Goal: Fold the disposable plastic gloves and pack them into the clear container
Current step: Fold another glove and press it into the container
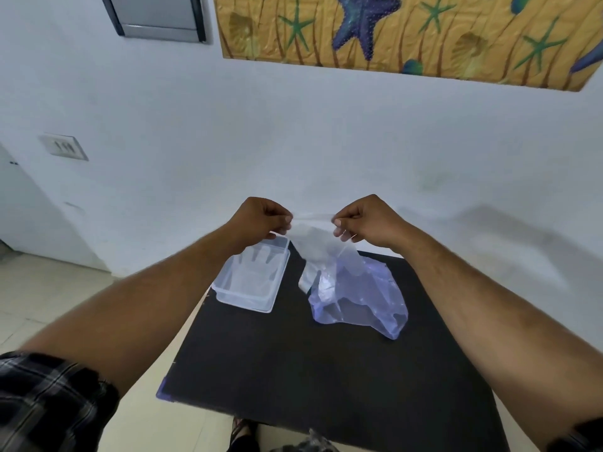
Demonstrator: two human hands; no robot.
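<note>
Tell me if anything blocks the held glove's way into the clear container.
Nothing visible does. The thin clear plastic glove hangs between the left hand and right hand; the clear rectangular plastic container sits lidless below-left, with only a flat glove inside.

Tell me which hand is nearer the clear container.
Left. The left hand hovers just above the clear container's far edge, pinching the glove. The right hand holds its other corner, off to the container's right.
</note>
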